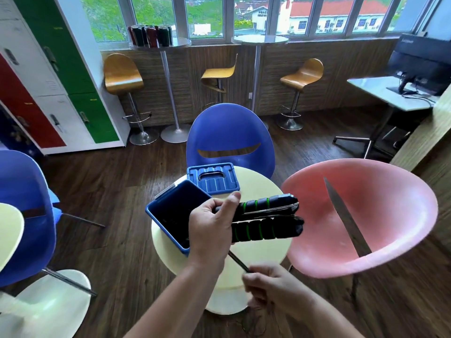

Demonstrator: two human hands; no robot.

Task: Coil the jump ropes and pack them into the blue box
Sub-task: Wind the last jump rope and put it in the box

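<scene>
My left hand (211, 230) grips two black foam jump-rope handles with green rings (266, 218), held together side by side above the round pale-yellow table (266, 250). Long axis of the handles runs left to right, free ends pointing right toward the pink plastic shell chair (380, 215); thumb lies on top of the upper handle. Thin grey rope strands (271, 211) lie between the two handles. My right hand (271, 286) is below the left, near the table's front edge, clenched around a thin dark cord (238, 261) that runs up toward the left hand; motion blur there.

Open blue plastic box (170, 213) sits on the table just left of the left hand, tilted, dark inside; contents too dark to tell. Its blue ribbed lid with grey handle (212, 178) lies flat on the table behind the box. Blue shell chair (229, 132) stands behind the table.

Writing: black monitor (424, 62) on the far right desk has a small logo, unreadable. Locker labels on the left unreadable too.
</scene>
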